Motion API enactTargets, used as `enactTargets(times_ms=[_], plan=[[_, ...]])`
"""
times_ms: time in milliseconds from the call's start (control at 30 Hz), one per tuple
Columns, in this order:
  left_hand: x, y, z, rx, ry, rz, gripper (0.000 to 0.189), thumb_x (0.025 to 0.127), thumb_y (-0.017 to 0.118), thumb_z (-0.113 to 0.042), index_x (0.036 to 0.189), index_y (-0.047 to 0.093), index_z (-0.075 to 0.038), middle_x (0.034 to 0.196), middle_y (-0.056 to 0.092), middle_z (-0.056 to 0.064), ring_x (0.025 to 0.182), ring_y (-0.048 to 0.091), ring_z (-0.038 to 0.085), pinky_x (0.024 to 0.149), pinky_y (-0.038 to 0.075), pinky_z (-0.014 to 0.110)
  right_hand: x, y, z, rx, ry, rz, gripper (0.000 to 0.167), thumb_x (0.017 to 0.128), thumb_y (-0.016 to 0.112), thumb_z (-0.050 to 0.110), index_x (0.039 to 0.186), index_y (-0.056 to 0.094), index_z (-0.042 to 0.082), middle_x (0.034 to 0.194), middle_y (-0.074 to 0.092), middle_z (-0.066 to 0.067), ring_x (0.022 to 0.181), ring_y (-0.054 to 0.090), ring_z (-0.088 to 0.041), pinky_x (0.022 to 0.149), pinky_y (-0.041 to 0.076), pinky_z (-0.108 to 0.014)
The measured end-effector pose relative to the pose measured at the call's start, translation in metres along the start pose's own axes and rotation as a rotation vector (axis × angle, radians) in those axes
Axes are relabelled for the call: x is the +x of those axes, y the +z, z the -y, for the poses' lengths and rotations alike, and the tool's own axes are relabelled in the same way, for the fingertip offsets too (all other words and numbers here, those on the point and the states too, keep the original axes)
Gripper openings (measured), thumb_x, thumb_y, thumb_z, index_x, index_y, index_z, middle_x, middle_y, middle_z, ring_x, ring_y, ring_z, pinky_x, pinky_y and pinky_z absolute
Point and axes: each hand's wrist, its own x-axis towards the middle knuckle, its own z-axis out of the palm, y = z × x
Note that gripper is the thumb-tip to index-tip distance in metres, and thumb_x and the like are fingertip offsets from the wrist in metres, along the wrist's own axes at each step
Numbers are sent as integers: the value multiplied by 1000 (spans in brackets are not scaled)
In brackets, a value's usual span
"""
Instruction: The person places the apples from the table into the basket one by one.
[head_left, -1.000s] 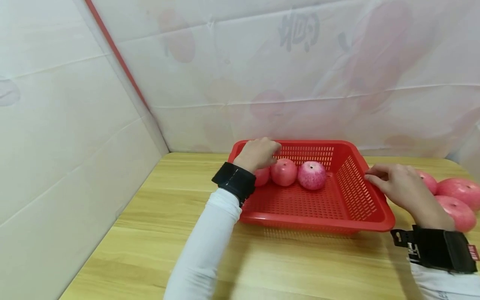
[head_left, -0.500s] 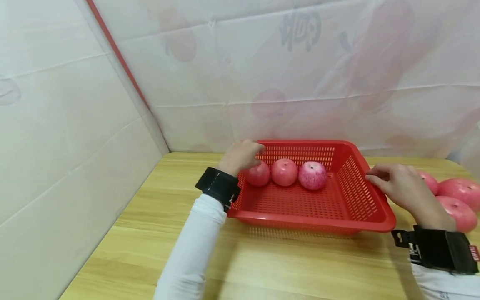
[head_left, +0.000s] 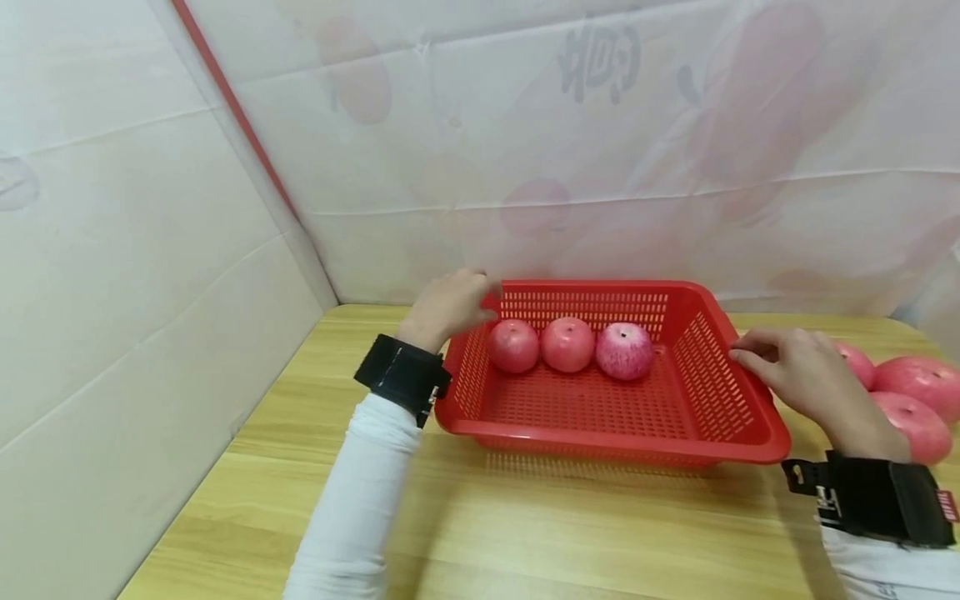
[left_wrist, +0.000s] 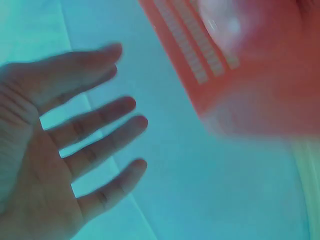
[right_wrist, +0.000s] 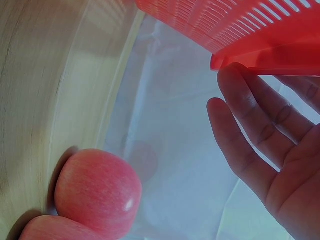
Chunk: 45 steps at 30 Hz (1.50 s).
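Note:
In the head view a red plastic basket with slotted walls sits on the table. Two pink-red apples and a streaked pink apple with a pale top lie inside in a row. My left hand is over the basket's left rim; the left wrist view shows its fingers spread, apart from the basket and holding nothing. At the opposite side my right hand holds the right rim. The right wrist view shows fingertips against the rim's underside; the thumb is hidden there.
Beside the right forearm, several red apples lie close together on the wooden table, partly behind the arm. A white sheet wall rises just behind the basket, and another stands along the table's left side.
My left hand has moved left from above the apples to the basket's left rim, uncovering the leftmost apple. The right hand and the basket have stayed in place.

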Motion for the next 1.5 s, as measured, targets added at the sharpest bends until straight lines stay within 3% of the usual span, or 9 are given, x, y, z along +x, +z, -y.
enactTargets(times_ms=[133,333,533,700,800,900,1100,1500], plan=[[-10,2,16,-8,12,-8,30,93,75,-16,121,72,-7,116,70,11,104,64,26,88,54,39,0,-1,-2,0,-5,-3,12,90,75,6,95,75,-4,76,71,-8,71,63,-28,56,42,-25],[-27,23,38,-98,48,-29,20,95,72,-14,112,76,-4,105,73,9,93,64,24,81,55,35,-1,1,-4,7,-7,-7,12,89,76,7,95,75,-5,77,71,-9,71,64,-28,56,44,-24],[-40,42,47,-240,23,-128,24,96,70,-16,118,75,-6,110,73,7,97,65,26,84,55,40,-1,2,-4,7,-9,-10,12,90,76,7,95,76,-4,78,72,-9,72,64,-28,56,44,-24],[-47,52,47,-271,19,-173,28,98,69,-15,123,72,-5,116,72,10,105,65,27,90,55,42,-4,4,-4,-4,-20,-26,9,88,77,6,93,76,-2,77,71,-7,72,64,-28,56,43,-25],[-51,53,45,-268,-11,-166,32,98,68,-14,128,70,-4,121,70,13,101,65,26,86,56,40,-4,5,-4,-7,-22,-30,10,88,77,6,93,76,-3,78,72,-9,73,65,-31,57,44,-29],[-54,53,42,-254,-33,-158,34,99,67,-14,131,68,-2,131,66,15,108,64,28,91,55,41,-2,5,-4,-9,-20,-27,12,89,76,7,94,75,-4,80,72,-13,76,66,-36,59,46,-33],[-58,57,44,-262,-2,-158,36,100,65,-13,133,65,1,141,58,19,129,55,35,103,47,47,-3,4,-4,4,-10,-12,13,89,76,5,96,75,-6,80,72,-11,74,66,-33,57,47,-28],[-54,58,38,-282,-16,-144,41,100,66,-14,137,61,2,146,55,15,133,52,35,104,47,46,-2,2,-3,-15,-11,-16,9,89,76,5,93,75,-3,79,72,-11,74,65,-33,57,43,-26]])
